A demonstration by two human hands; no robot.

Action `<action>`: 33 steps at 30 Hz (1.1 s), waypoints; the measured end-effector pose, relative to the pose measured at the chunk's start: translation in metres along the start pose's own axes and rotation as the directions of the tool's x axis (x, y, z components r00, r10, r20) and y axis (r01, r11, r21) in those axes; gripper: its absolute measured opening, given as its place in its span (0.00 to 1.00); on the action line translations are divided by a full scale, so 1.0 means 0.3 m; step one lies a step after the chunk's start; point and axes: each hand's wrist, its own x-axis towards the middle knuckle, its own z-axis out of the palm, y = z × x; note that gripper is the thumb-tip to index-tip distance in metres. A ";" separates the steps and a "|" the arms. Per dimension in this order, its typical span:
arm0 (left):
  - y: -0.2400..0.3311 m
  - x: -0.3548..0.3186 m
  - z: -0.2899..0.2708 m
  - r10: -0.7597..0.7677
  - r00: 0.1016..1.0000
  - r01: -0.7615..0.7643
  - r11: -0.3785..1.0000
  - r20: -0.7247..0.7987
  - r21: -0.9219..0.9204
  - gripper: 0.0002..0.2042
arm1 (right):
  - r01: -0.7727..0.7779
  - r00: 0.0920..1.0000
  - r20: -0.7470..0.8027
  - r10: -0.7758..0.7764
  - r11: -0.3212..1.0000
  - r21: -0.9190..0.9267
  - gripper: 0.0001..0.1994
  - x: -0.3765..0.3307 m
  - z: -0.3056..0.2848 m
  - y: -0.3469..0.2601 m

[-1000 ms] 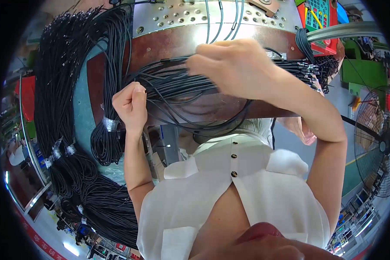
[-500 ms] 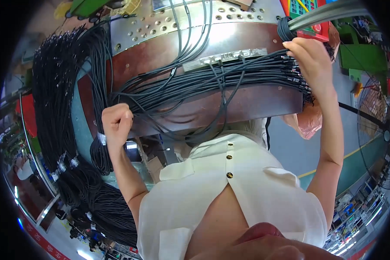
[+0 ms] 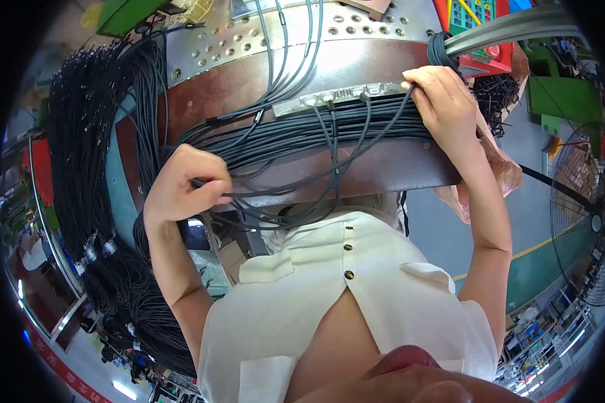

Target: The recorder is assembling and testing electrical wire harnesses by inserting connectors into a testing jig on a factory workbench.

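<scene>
Black cables (image 3: pixel 296 144) lie in a thick bundle across a brown bench board (image 3: pixel 390 161). Along the bundle's far side runs a metal fixture strip (image 3: pixel 289 107), with several cable connectors seated in it. My right hand (image 3: pixel 447 111) pinches the end of one black cable (image 3: pixel 398 111) at the strip's right end; its fingertips hide the connector. At the board's left side my left hand (image 3: pixel 189 185) is closed around black cables that loop out toward my body. How many strands it grips is hidden by the fingers.
Thick hanks of black cable (image 3: pixel 81 148) hang at the left. Behind the board is a perforated metal plate (image 3: pixel 249 43). A curved metal bar (image 3: pixel 511 30) with coiled cable stands at the far right, above a pink bag (image 3: pixel 507 168). A fan (image 3: pixel 585 215) is farther right.
My right hand has moved left and slightly nearer, from the cable ends to the strip's right end. My left hand has shifted right and now has cables in its grip.
</scene>
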 end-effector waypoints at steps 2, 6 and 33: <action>0.018 0.072 0.036 0.082 0.985 -0.079 0.997 -0.152 0.024 0.10 | -0.041 0.999 0.015 0.040 0.997 0.067 0.14 0.010 0.005 -0.038; 0.064 0.267 0.150 0.353 0.874 -0.022 0.717 -0.335 0.697 0.18 | -0.054 0.998 0.041 0.045 0.965 0.257 0.12 0.021 0.072 -0.074; 0.037 0.325 0.289 0.393 0.831 -0.147 0.838 -0.395 0.525 0.17 | 0.177 0.922 0.306 -0.236 0.962 0.207 0.11 0.104 0.018 -0.019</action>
